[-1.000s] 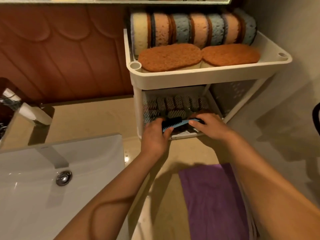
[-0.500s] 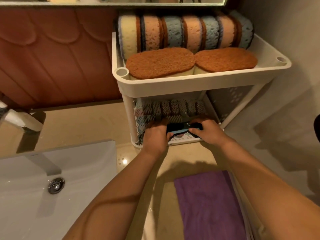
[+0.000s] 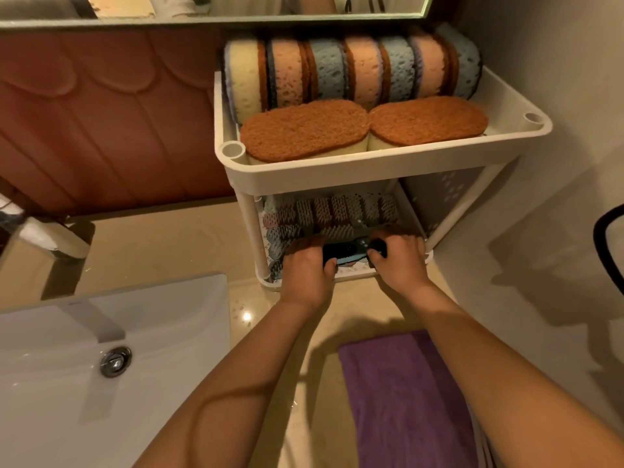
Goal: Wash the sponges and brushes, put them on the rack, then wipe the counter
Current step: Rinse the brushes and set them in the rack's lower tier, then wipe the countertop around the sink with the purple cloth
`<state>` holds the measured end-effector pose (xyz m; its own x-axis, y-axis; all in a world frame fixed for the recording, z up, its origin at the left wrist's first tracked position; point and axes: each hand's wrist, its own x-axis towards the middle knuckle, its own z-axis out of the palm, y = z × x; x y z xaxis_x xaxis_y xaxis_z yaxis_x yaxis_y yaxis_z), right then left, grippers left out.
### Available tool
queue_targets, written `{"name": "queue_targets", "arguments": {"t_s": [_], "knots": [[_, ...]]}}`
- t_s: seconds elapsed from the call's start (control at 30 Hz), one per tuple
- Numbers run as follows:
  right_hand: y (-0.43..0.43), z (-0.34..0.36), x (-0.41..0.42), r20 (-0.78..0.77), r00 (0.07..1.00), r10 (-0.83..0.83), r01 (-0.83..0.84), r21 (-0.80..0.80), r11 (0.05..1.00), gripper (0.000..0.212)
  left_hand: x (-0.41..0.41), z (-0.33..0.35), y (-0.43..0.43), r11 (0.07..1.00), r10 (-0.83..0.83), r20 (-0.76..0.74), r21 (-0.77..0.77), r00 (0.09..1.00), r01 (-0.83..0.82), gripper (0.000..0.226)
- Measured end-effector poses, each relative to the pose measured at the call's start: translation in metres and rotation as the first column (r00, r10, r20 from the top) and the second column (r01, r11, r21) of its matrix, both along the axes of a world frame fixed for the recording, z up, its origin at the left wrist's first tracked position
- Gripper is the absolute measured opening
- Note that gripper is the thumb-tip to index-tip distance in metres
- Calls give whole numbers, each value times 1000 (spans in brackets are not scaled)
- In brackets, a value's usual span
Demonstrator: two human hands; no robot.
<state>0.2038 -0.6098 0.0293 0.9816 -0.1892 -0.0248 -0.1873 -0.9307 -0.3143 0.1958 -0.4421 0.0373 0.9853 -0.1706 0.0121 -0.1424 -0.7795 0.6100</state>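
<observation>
A person stands over a beige stone worktop (image 3: pixel 175 244), seen from above through a head-worn camera. Both bare arms reach forward to a white plastic two-tier rack (image 3: pixel 381 163) that stands at the back of the worktop, against the wall.

The left hand (image 3: pixel 309 265) and the right hand (image 3: pixel 398 256) hold one black-bristled brush with a light blue back (image 3: pixel 344 253) between them, each grip curled closed around one end. A second ago the brush was held just in front of the rack's lower shelf; now the hands have carried it inside, and it sits low at the front edge of that shelf, in front of a row of grey-bristled scrubbing brushes (image 3: pixel 341 211) already lined up there. Whether it rests on the shelf yet cannot be told, as the fingers cover its ends.

The upper shelf is full: a row of upright yellow, peach and blue sponges (image 3: pixel 351 72) stands behind two flat brown oval scouring pads (image 3: pixel 364 128).

This looks like one of the last items being stowed, so washing and racking seem almost done. A folded purple cloth (image 3: pixel 401 393) lies on the worktop near the person, probably meant for wiping. A white rectangular basin (image 3: pixel 169 366) sits to the left.
</observation>
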Motion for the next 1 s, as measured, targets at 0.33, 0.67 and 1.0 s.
{"name": "queue_targets", "arguments": {"t_s": [0.33,0.67,1.0], "knots": [[44,30,-35,124,986,112,-152,388,909,17,-44,40,43,972,-198,-119,-150,973,180,16],[95,18,-101,71,982,174,-186,498,847,18,-103,56,107,966,-153,-313,-246,938,75,17],[106,4,-181,252,965,72,-124,200,972,23,-161,38,127,973,-184,-312,-190,932,129,28]]}}
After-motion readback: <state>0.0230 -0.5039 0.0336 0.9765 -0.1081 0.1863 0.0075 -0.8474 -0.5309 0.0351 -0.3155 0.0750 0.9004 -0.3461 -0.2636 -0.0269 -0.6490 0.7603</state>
